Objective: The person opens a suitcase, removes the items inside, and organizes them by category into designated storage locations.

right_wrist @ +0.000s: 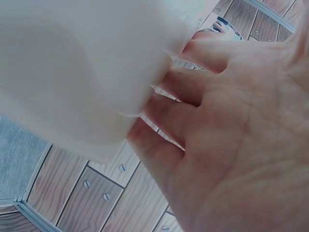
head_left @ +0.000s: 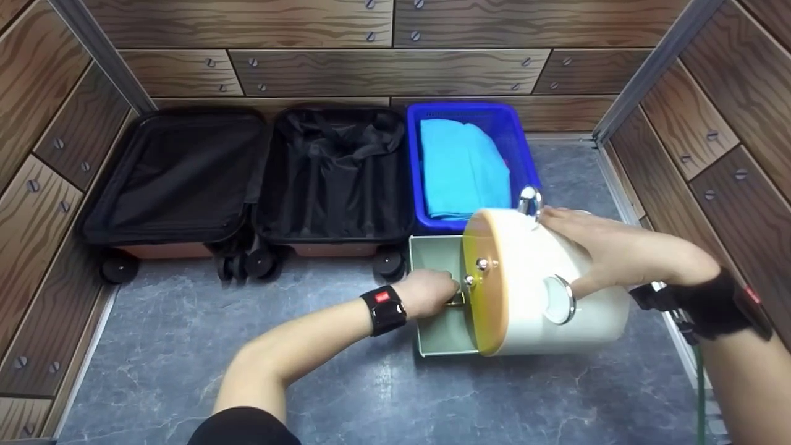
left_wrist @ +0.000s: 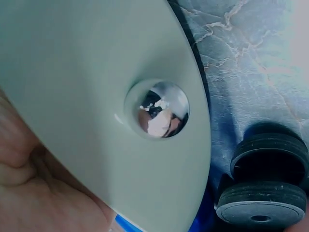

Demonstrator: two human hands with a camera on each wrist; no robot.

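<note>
A white rounded storage case (head_left: pixel 562 330) with a see-through orange-yellow front (head_left: pixel 485 321) has a pale green drawer (head_left: pixel 446 339) standing out on its left. My left hand (head_left: pixel 426 292) reaches over the drawer's outer wall, its fingers curled at a small gold-edged thing (head_left: pixel 456 300) that is mostly hidden. A pale panel with a chrome knob (left_wrist: pixel 164 110) covers those fingers in the left wrist view. My right hand (head_left: pixel 609 250) lies spread across the case, thumb beside a chrome ring (head_left: pixel 563 300). From the right wrist, its fingers look nearly straight against the white surface (right_wrist: pixel 96 87).
Behind the drawer stands a blue basket (head_left: pixel 525 154) with a folded light-blue cloth (head_left: pixel 463 170). To its left lies an open black-lined suitcase (head_left: pixel 334 179) with wheels facing me. Wood-patterned walls (head_left: pixel 383 71) surround the grey marbled floor (head_left: pixel 346 389).
</note>
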